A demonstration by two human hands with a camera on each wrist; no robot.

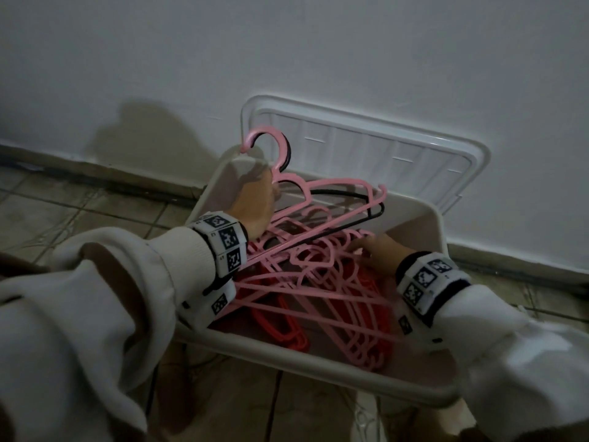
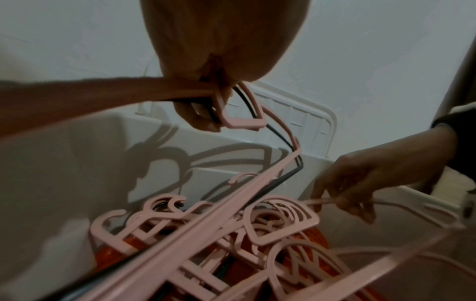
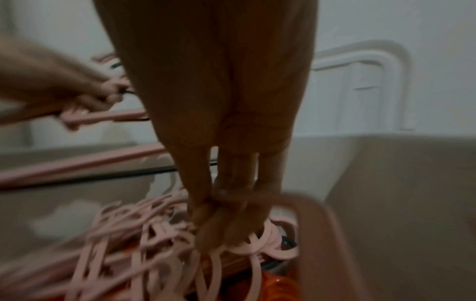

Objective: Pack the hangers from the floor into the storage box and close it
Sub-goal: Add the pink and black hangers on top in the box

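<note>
My left hand (image 1: pixel 255 199) is raised over the far left corner of the white storage box (image 1: pixel 414 224). It grips a pink hanger (image 1: pixel 338 186) and a thin black hanger (image 1: pixel 376 215) together at their necks, hooks up and lower bars slanting into the box. In the left wrist view its fingers (image 2: pixel 201 114) curl round both hangers (image 2: pixel 242 124). My right hand (image 1: pixel 366 250) reaches into the box at the right and pinches a thin bar of a pink hanger (image 2: pixel 324 200) in the tangled pile (image 1: pixel 318 275). Several red hangers (image 1: pixel 280 327) lie under the pink ones.
The box lid (image 1: pixel 366 148) leans upright against the white wall behind the box. The box stands on a tiled floor (image 1: pixel 95 202) by the skirting. Thin cables run over the tiles (image 1: pixel 366 416) in front of the box.
</note>
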